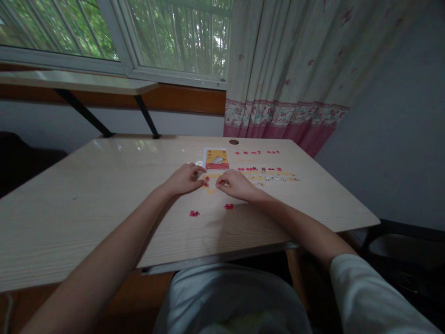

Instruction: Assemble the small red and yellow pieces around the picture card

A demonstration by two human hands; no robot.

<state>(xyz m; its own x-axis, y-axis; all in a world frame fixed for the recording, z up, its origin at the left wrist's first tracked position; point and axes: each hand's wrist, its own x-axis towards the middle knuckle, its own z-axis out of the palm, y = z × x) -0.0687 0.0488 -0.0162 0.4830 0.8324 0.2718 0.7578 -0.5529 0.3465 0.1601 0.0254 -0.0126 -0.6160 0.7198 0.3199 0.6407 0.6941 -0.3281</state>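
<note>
Both my hands rest on a light wooden table (86,199) among small jigsaw pieces. My left hand (183,179) is curled, its fingertips pinched at a red piece (206,181) between the two hands. My right hand (235,184) is curled too, fingertips pressed down on small pieces just right of that one; what is under them is hidden. A small orange and white picture card (216,158) lies flat just beyond my hands. Two loose red pieces (194,213) (228,206) lie nearer to me.
Rows of red, yellow and white pieces (264,172) spread to the right of the card. A round cable hole (233,142) sits at the table's far edge. Behind are a window, a folding shelf (76,82) and a pink-hemmed curtain (285,69).
</note>
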